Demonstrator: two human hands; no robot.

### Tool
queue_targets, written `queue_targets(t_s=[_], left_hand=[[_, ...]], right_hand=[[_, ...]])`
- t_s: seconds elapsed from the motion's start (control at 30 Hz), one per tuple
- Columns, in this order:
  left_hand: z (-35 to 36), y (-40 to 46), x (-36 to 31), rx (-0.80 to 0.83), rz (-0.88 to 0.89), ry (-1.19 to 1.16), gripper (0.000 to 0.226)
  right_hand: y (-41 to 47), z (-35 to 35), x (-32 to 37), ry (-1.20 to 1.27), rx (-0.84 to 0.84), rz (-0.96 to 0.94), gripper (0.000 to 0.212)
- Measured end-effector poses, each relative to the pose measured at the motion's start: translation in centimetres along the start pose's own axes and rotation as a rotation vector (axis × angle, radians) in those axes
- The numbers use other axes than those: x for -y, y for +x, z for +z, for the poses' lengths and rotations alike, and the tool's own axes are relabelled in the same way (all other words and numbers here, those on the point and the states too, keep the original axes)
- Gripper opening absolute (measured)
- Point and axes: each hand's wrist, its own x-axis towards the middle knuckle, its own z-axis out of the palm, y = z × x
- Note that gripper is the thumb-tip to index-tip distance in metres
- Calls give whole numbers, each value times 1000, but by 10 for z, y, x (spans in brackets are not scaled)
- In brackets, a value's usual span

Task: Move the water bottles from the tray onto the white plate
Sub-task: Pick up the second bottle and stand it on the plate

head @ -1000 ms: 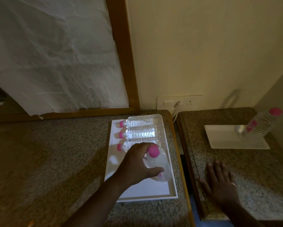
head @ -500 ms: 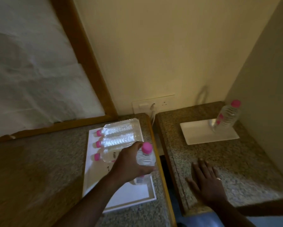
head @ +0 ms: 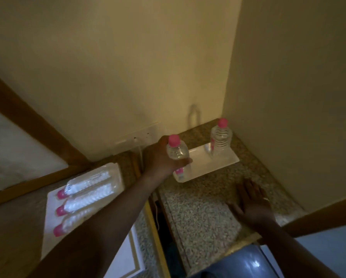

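My left hand [head: 160, 157] grips a clear water bottle with a pink cap [head: 177, 151], upright, over the left end of the white plate [head: 200, 161]. Another pink-capped bottle [head: 221, 139] stands upright on the plate's far right corner. Three bottles [head: 86, 194] lie side by side on the white tray [head: 50, 213] at the left, caps pointing left. My right hand [head: 252, 203] rests flat, palm down, on the right granite counter [head: 198, 211], holding nothing.
A dark gap [head: 158, 215] with a cord separates the left counter from the right one. A wall socket plate [head: 136, 137] sits behind the gap. Walls close in the right counter at the back and right. A wooden frame [head: 38, 125] borders the left.
My left hand has carried the bottle from above the tray, rightward across the gap, to the plate's left end. The view has swung right. My right hand stays flat on the counter.
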Motion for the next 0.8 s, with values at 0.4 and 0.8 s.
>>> queue_targets(t_s=[0.4, 0.8], left_hand=[[98, 61, 6, 36, -34, -50, 76], [100, 60, 10, 91, 32, -62, 98]], right_hand=[[38, -8, -22, -29, -34, -57, 91], [38, -8, -22, -39, -65, -55, 89]])
